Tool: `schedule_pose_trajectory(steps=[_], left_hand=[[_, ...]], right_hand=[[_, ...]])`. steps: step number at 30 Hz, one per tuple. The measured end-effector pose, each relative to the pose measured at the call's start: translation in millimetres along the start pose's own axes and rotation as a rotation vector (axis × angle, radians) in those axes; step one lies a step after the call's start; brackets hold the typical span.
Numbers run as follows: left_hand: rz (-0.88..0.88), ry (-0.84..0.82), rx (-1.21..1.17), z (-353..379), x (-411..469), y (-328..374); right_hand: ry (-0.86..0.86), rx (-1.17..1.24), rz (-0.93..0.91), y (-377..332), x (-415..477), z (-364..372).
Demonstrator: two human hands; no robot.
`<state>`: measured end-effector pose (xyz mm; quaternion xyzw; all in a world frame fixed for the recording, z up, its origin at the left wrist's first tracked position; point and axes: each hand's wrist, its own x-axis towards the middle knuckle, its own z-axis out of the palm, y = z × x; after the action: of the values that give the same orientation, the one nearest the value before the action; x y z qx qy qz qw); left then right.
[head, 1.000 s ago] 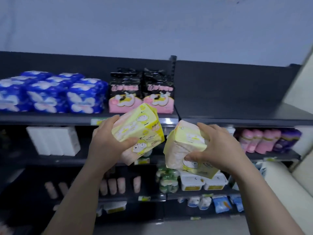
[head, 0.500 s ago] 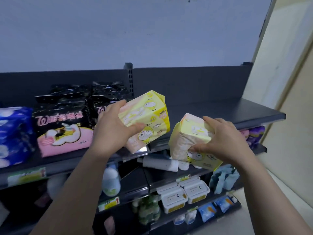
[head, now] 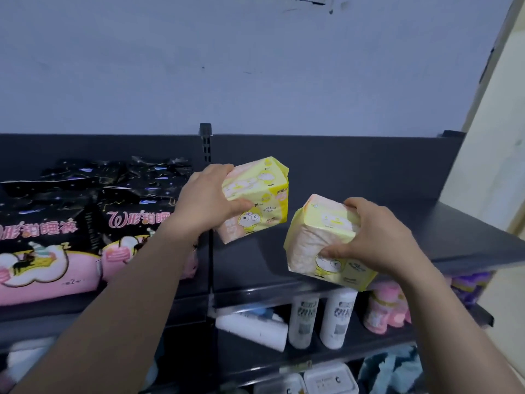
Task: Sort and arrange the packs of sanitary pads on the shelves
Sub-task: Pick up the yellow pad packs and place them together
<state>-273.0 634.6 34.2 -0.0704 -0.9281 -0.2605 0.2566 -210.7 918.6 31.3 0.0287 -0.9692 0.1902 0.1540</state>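
Two yellow packs point(head: 257, 199) point(head: 326, 243) gripped, left hand point(head: 206, 201), right hand point(head: 375, 236), above bare shelf point(head: 443, 237).

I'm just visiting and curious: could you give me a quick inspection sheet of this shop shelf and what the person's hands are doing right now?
Surface: dark top shelf, right section bare.
Job's things: left yellow pack and right yellow pack, both held above the shelf; black-and-pink packs standing at left.
Clutter: white bottles and pink packs on the shelf below.
Grippers: left hand and right hand each grip one pack.
Cables: nothing seen.
Surroundings: pale wall behind.
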Motion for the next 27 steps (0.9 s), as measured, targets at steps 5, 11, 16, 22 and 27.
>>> schedule_pose_trajectory(steps=[5,11,16,22,27], left_hand=[[-0.004,-0.162,0.291,29,33,-12],[0.033,-0.271,0.575,47,43,-30],[0.007,-0.398,0.682,49,52,-44],[-0.037,-0.498,0.632,49,57,-43],[-0.026,-0.536,0.738,45,58,-36]], right_hand=[[-0.062,0.023,-0.07,17,41,9],[-0.12,0.043,-0.134,27,69,20],[-0.156,0.065,-0.169,29,81,30],[-0.182,0.082,-0.205,25,84,38],[-0.189,0.081,-0.224,14,81,45]])
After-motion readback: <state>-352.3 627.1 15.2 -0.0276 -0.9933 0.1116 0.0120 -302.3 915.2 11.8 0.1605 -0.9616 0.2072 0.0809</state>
